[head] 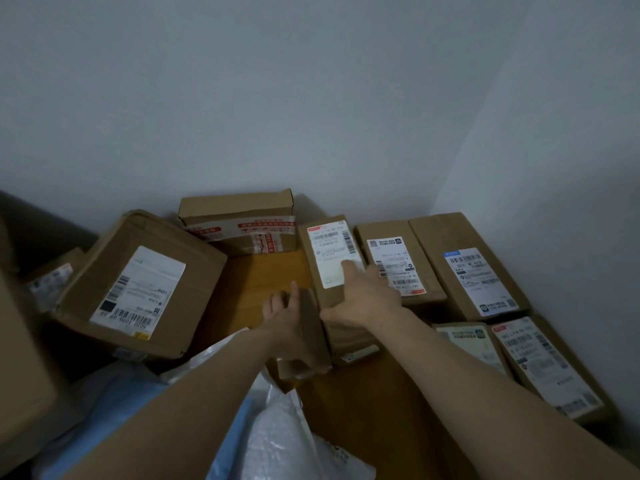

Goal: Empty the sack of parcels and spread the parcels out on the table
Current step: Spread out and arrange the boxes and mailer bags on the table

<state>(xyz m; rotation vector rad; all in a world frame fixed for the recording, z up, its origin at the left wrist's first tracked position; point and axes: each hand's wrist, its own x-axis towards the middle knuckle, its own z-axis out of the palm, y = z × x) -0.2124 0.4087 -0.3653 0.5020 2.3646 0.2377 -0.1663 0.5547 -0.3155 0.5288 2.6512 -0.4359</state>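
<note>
A long cardboard parcel with a white label lies in the middle of the wooden table. My right hand rests flat on it, fingers on the label and thumb along its left edge. Against that parcel's left side a smaller plain brown parcel stands tilted. My left hand grips it from the left, thumb up against its side. The white and blue plastic sack lies crumpled at the near edge under my left forearm.
A large labelled box lies at the left and a red-taped box at the back by the wall. Several labelled parcels lie in rows at the right, along the side wall. More cardboard boxes crowd the far left.
</note>
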